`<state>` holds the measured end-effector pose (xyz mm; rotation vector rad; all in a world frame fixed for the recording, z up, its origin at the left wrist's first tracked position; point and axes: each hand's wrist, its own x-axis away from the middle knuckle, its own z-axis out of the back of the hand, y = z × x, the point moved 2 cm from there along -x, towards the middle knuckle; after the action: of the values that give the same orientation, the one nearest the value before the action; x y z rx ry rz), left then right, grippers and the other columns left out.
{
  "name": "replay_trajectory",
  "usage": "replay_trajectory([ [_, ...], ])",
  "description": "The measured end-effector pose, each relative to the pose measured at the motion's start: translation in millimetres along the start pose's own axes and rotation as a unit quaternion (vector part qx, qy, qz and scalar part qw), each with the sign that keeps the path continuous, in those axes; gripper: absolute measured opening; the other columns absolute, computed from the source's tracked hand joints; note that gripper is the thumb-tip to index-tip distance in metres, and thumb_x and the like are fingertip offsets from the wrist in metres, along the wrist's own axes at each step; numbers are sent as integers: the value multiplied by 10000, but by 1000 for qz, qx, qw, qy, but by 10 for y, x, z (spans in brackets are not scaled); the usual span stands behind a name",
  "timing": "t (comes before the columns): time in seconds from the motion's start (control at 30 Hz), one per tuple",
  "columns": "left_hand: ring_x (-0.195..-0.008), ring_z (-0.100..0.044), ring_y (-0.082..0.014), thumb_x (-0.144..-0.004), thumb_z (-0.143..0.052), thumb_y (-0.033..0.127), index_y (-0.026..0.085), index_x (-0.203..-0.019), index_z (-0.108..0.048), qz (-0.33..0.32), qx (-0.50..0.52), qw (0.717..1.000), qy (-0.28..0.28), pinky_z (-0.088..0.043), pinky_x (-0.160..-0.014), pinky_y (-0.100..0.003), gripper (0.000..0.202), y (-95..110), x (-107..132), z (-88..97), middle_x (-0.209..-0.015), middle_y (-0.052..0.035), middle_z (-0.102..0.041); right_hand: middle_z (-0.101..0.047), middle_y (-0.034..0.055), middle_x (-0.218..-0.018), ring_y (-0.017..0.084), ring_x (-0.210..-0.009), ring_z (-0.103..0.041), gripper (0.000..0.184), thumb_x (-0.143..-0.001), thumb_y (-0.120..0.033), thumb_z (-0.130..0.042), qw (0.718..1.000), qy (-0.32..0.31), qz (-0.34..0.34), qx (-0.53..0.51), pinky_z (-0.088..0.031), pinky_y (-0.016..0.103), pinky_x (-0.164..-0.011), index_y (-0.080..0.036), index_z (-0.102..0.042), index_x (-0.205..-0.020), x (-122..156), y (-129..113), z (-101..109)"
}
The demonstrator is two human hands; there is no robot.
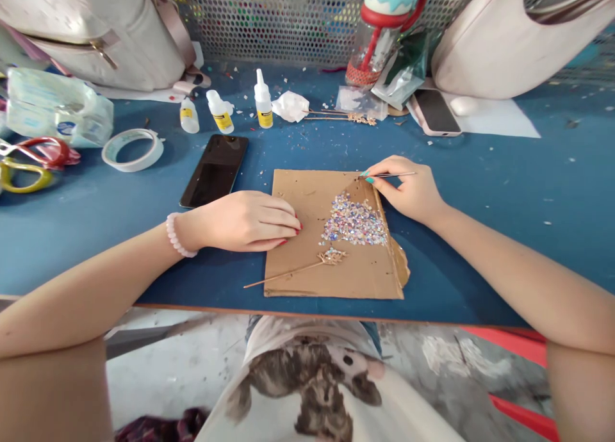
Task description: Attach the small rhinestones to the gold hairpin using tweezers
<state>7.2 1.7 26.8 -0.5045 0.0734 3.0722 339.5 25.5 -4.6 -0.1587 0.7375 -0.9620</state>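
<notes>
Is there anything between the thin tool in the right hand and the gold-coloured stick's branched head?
Yes. Loose small stones lie spread on the cardboard between the thin tool in the right hand and the branched head. The left hand is off to the side, not between them.

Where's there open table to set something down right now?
Mostly bare table: right of the right hand, nearer than the white paper; also between tape roll and left forearm. Crowded: the back, with small bottles, and the cardboard, bearing gems and a gold sprig.
</notes>
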Motion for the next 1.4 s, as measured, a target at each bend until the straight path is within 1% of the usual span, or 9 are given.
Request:
replay_trajectory([
  [0.27, -1130, -717, -228, -1035, -502, 196, 167, -1162, -715, 8, 3, 1000, -9, -609, -954, -344, 250, -3, 5, -21, -1181, -103, -764, -777, 38, -930, 234, -874, -731, 122, -908, -248, -605, 1000, 0, 2, 4, -598, 425, -810, -281, -723, -912, 8, -11, 0],
  [0.37, -1176, -695, -240, -1025, -509, 201, 171, -1219, -697, 28, 17, 999, -17, -579, -1008, -372, 272, -21, 6, -45, -1229, -122, -743, -777, 37, -931, 236, -880, -730, 120, -908, -246, -606, 1000, 0, 4, 3, -598, 429, -815, -282, -720, -915, 8, -8, 1],
  [0.53, -1208, -680, -198, -1010, -536, 197, 236, -1228, -702, 37, 31, 999, -18, -445, -1174, -371, 277, -22, -1, -25, -1237, -57, -756, -777, 34, -932, 237, -886, -729, 117, -907, -247, -609, 1000, -2, 1, 4, -594, 431, -828, -282, -721, -911, 10, -7, 4],
  [0.7, -1163, -700, -166, -1031, -522, 210, 231, -1201, -698, 31, 9, 999, -8, -413, -1175, -318, 246, 3, -6, -5, -1195, -19, -775, -781, 34, -936, 240, -880, -736, 94, -915, -292, -639, 1000, 7, -17, 5, -596, 417, -820, -279, -731, -928, 15, 15, -8],
  [0.83, -1151, -704, -186, -1042, -506, 202, 173, -1176, -688, 13, -12, 1000, 0, -437, -1141, -329, 228, 15, -3, -17, -1212, -43, -768, -776, 75, -1047, 236, -963, -726, 181, -975, -385, -605, 996, 67, -61, 19, -574, 397, -884, -262, -728, -1026, -35, 305, 145],
  [0.93, -1156, -702, -196, -1042, -502, 200, 169, -1167, -684, 11, -14, 1000, -1, -457, -1118, -343, 224, 5, 3, -29, -1243, -55, -756, -745, 134, -1167, 209, -1056, -697, 294, -1044, -401, -491, 984, 127, -120, 43, -524, 365, -976, -223, -720, -1089, -102, 764, 360],
  [1.13, -1163, -699, -202, -1025, -513, 198, 186, -1204, -676, 14, -5, 1000, -9, -480, -1100, -361, 242, -29, 24, -57, -1271, -67, -743, -687, 91, -1209, 190, -1072, -670, 303, -1041, -404, -522, 941, 171, -279, 82, -572, 426, -967, -177, -665, -1180, -181, 1635, 535],
  [1.27, -1165, -701, -197, -1022, -522, 201, 193, -1206, -686, 18, -3, 1000, -5, -473, -1115, -346, 247, -25, 27, -55, -1263, -67, -747, -667, 101, -1284, 199, -1143, -653, 306, -1050, -405, -500, 931, 191, -298, 94, -546, 425, -1026, -208, -669, -1210, -172, 1741, 506],
  [1.4, -1155, -706, -197, -1034, -503, 213, 186, -1233, -682, 10, -22, 1000, -5, -467, -1123, -346, 269, -9, 23, -45, -1260, -59, -751, -670, 106, -1293, 220, -1187, -653, 357, -1043, -436, -510, 939, 197, -265, 95, -527, 475, -1063, -196, -647, -1270, -100, 1569, 512],
])
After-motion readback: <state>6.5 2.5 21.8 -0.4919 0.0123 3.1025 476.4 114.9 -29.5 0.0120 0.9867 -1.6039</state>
